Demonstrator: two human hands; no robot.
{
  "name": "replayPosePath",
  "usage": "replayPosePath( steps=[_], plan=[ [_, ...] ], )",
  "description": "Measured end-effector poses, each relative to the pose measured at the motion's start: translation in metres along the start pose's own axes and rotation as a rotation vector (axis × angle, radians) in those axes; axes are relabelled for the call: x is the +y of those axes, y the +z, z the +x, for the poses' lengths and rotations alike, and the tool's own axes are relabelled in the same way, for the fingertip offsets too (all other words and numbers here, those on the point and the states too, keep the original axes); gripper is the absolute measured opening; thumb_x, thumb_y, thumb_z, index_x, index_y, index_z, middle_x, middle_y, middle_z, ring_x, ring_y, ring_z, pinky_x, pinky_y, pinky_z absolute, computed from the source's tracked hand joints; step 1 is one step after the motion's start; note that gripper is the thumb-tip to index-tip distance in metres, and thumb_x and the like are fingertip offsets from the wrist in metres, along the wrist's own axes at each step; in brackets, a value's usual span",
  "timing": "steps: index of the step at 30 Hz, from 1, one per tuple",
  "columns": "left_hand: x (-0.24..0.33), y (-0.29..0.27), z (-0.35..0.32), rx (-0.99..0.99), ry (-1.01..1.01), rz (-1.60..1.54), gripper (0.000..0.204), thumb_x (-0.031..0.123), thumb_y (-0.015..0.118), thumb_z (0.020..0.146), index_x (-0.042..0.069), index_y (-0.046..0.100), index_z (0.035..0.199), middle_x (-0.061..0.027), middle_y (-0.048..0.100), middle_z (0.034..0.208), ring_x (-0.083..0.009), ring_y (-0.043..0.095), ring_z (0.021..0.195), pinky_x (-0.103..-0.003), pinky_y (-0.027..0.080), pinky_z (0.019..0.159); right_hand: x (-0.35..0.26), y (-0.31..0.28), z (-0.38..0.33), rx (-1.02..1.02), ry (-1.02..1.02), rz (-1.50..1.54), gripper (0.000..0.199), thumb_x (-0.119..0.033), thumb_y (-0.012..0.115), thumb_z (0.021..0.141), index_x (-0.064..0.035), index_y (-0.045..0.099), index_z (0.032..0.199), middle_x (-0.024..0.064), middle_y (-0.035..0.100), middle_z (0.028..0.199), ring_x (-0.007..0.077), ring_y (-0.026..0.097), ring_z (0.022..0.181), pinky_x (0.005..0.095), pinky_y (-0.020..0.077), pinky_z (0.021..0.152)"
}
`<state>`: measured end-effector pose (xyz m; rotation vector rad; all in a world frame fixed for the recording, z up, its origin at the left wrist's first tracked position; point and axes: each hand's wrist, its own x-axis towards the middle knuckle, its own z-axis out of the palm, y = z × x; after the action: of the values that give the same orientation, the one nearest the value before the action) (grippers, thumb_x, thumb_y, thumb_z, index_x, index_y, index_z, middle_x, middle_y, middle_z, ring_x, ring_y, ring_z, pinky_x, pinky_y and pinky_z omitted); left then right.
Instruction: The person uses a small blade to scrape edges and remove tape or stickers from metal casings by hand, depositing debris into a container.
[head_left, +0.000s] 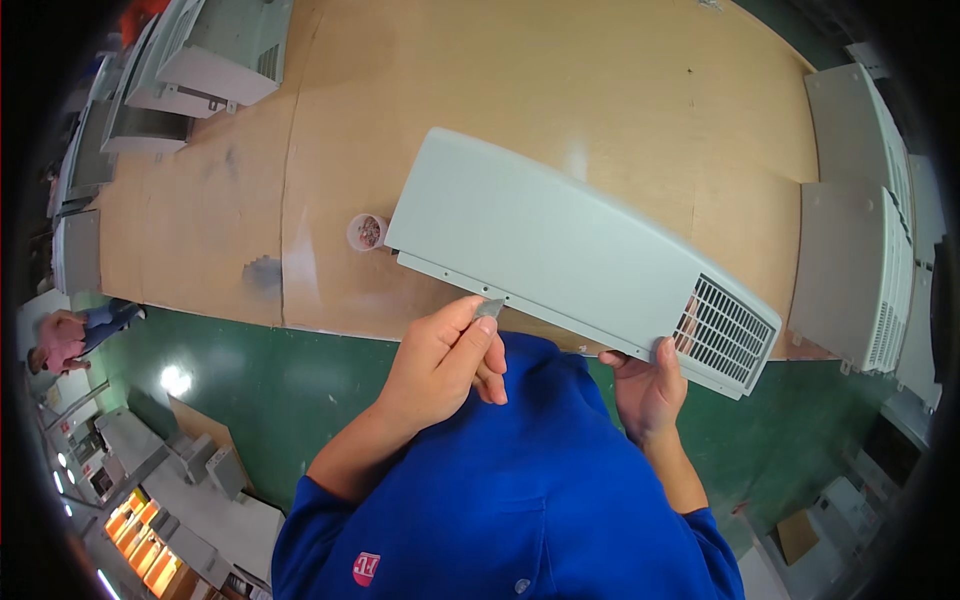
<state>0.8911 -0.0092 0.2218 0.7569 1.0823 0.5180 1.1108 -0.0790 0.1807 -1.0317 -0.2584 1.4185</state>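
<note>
- Panel (545,235), pale grey, slanting across the tan surface (560,55); far-left end higher in view, slatted grille (728,335) at the right end, overhanging the near edge of the surface.
- Left hand (435,365): thumb and forefinger pinching a small grey piece (488,309) beside the panel's near edge, next to its small holes; remaining fingers curled. Cannot tell whether piece touches panel.
- Right hand (652,390): gripping the panel's near edge just left of the grille, thumb up against it, other fingers partly hidden beneath.
- White cup (367,233), small contents inside, close against the panel's left end; nearest obstacle on that side.
- Grey housings (845,270) along the right of the surface, near the grille end; they limit room there.
- More housings (225,60) at upper left, well apart from the panel.
- Green floor (310,385) below the near edge.
- Person in a pink top (65,335) beyond the far left, clear of the work.
- Brown board (205,430) at lower left, well off the surface.
</note>
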Motion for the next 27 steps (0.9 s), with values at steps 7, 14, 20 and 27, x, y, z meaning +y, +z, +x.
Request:
replayPosePath(
  steps=[7,14,20,27],
  plan=[
    [0.017,0.014,-0.002,0.086,-0.152,-0.013,0.021,0.014,0.037,0.095,-0.003,0.049,0.095,-0.0076,0.054,0.069,-0.0177,0.061,0.054,-0.023,0.047,0.047,0.002,-0.003,0.001,0.012,-0.034,-0.030,0.052,-0.027,0.047,0.091,-0.0121,0.025,0.137,0.0114,0.051,0.119,0.0272,0.059,0.094,0.0362,0.0539,0.066],
    [0.015,0.029,-0.003,0.164,-0.181,-0.110,0.021,0.014,0.036,0.095,-0.002,0.048,0.098,-0.0067,0.053,0.070,-0.0177,0.061,0.053,-0.024,0.045,0.044,0.000,-0.007,0.002,0.016,-0.042,-0.017,0.061,-0.021,0.049,0.089,-0.0120,0.016,0.140,0.0154,0.048,0.122,0.0300,0.059,0.096,0.0377,0.0560,0.071],
    [-0.007,0.031,-0.001,0.193,-0.063,-0.231,0.021,0.014,0.035,0.095,0.000,0.049,0.101,-0.0051,0.051,0.070,-0.0110,0.047,0.044,-0.021,0.037,0.040,-0.001,-0.009,0.003,-0.028,-0.028,0.055,0.063,-0.017,0.049,0.089,-0.0127,0.013,0.141,0.0161,0.044,0.126,0.0309,0.056,0.104,0.0418,0.0552,0.079],
    [-0.031,0.017,0.012,0.060,0.124,-0.216,0.023,0.016,0.035,0.097,0.000,0.049,0.103,-0.0057,0.052,0.073,-0.0102,0.046,0.057,-0.022,0.039,0.053,-0.003,-0.020,0.003,-0.062,0.016,0.057,0.065,-0.020,0.053,0.088,-0.0073,0.016,0.139,0.0183,0.042,0.128,0.0342,0.054,0.108,0.0454,0.0527,0.080]
  ],
)
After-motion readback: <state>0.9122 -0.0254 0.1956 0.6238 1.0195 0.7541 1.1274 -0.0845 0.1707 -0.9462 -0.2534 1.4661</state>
